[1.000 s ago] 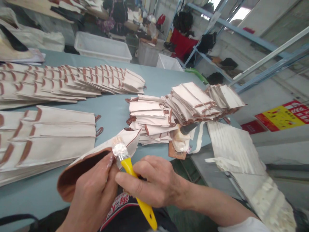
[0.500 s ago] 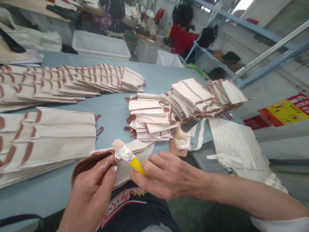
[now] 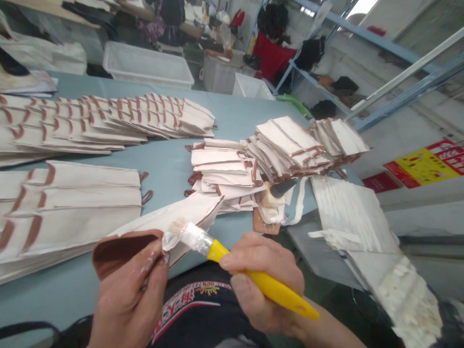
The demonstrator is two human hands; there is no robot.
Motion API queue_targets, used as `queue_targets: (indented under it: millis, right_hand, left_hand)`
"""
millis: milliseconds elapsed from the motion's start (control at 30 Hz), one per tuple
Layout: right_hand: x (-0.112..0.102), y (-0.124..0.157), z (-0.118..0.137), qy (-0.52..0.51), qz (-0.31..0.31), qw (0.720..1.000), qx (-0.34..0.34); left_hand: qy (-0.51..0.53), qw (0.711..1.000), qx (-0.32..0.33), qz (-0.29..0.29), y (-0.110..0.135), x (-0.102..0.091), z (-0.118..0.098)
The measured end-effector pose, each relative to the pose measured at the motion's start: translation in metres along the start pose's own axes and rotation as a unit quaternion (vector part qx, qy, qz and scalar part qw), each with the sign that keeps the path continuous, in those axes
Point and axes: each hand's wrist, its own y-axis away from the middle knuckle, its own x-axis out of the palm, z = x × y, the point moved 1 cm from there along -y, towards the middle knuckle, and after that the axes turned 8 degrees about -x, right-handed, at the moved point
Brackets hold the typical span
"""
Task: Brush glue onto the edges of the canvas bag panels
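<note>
My left hand (image 3: 136, 285) pinches the near edge of a cream fabric piece (image 3: 192, 208) with a brown inner side, which bulges open to the left of my fingers. White smears mark the thumb and forefinger. In my right hand (image 3: 266, 278) is a yellow-handled paintbrush (image 3: 217, 251), gripped around its handle. The brush's pale, white-coated bristles point left and touch or nearly touch the piece just beside my left fingertips. Behind it sits a stack of folded cream pieces (image 3: 224, 166) with brown edging and loops.
Overlapping rows of cream pieces (image 3: 90, 193) cover the left of the blue-grey table (image 3: 166, 159). Further piles (image 3: 286, 145) stand at the right, near a glue-smeared container (image 3: 270, 205). A pale, crusted sheet (image 3: 362, 222) hangs at the right edge. White bins (image 3: 148, 65) stand beyond.
My right hand has turned and drawn in lower, so the whole brush handle shows. The fabric piece has shifted left at my left hand, its far end tilted up over the stack.
</note>
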Motion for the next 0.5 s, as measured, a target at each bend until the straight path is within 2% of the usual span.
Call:
queue_targets:
  millis: [100, 267, 333, 500]
  right_hand:
    - [0.009, 0.003, 0.006, -0.031, -0.031, 0.997, 0.057]
    - [0.008, 0.002, 0.001, -0.044, -0.064, 0.99, 0.121]
    - [0.01, 0.003, -0.001, -0.055, -0.082, 0.985, 0.141]
    - [0.016, 0.011, -0.001, -0.111, -0.062, 0.977, 0.171]
  left_hand:
    - [-0.001, 1.0, 0.011, -0.009, 0.003, 0.002, 0.002]
    - [0.034, 0.998, -0.02, -0.058, 0.0, 0.005, -0.006]
    - [0.049, 0.997, -0.02, -0.053, -0.003, 0.004, -0.011]
    - [0.092, 0.994, -0.042, -0.046, -0.002, -0.001, -0.01]
